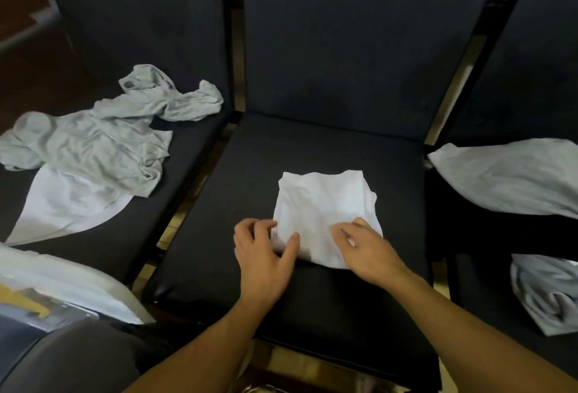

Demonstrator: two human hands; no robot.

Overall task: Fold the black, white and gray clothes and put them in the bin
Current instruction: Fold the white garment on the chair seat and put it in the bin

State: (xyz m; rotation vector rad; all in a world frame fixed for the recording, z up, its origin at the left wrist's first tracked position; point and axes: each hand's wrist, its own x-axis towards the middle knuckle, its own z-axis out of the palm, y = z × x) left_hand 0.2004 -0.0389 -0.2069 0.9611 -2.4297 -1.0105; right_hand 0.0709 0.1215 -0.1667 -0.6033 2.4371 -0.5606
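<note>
The left hand point(266, 255) pinches the near-left corner of the folded white garment point(325, 214), thumb on top, fingers curled at its edge. The right hand point(366, 248) rests flat on its near-right part, fingers relaxed. The garment lies on the middle chair seat point(250, 173). Well left of the left hand, crumpled gray clothes point(93, 142) cover a white one point(62, 205). Right of the right hand lie a gray cloth point(513, 180) and a gray bundle point(547, 292). No bin can be made out.
</note>
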